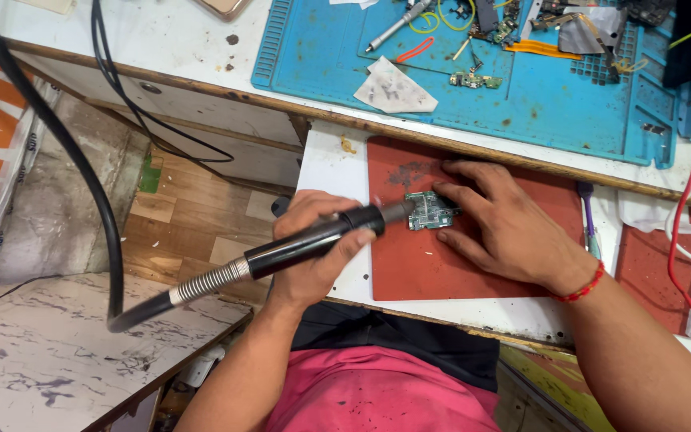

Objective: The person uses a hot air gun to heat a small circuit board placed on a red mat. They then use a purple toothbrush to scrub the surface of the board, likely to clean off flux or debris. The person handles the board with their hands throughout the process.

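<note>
The circuit board [432, 210], small and green, lies on the red mat [409, 272] in front of you; your left hand [313, 248] is wrapped tight around the black hot-air handpiece [313, 238], its metal nozzle tip pointing at the board's left edge; whether it touches, you cannot tell; the handpiece's coiled collar runs into a thick black hose [57, 144] looping off to your left; your right hand [505, 228] rests flat on the mat, fingers spread, fingertips pinning the board, gripping nothing; a red thread bracelet [584, 288] circles that wrist; farther off, past the wooden bench edge, a blue work mat [537, 104] carries small board parts, a pen-like tool [397, 24] and a scrap of paper [393, 88].
</note>
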